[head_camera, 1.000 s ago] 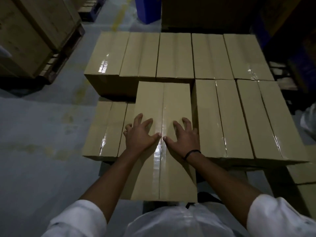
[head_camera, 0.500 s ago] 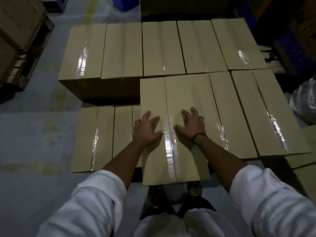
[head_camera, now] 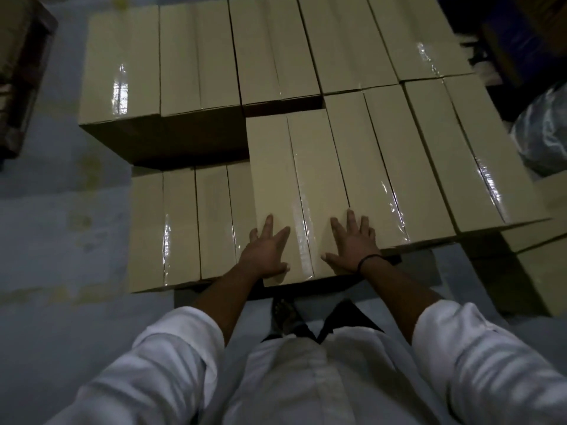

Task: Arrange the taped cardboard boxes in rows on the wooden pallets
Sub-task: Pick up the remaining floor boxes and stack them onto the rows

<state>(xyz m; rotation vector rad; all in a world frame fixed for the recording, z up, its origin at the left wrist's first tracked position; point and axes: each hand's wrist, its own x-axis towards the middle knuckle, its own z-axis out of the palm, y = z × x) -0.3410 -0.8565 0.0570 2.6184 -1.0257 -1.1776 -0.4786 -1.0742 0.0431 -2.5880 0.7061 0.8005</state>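
At frame centre, the left hand [head_camera: 266,252] and right hand [head_camera: 352,240] press flat-fingered, gripping nothing, on the stiff, tape-slick tan rectangular cardboard box [head_camera: 299,191], seemingly best pushed near-edge.

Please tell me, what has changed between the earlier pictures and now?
The box slid away from the person, toward the back row, and now lies alongside its right neighbour. The left hand and right hand stay flat on its lid, but now nearer its near edge. Nothing was gripped or released. The other boxes stayed put.
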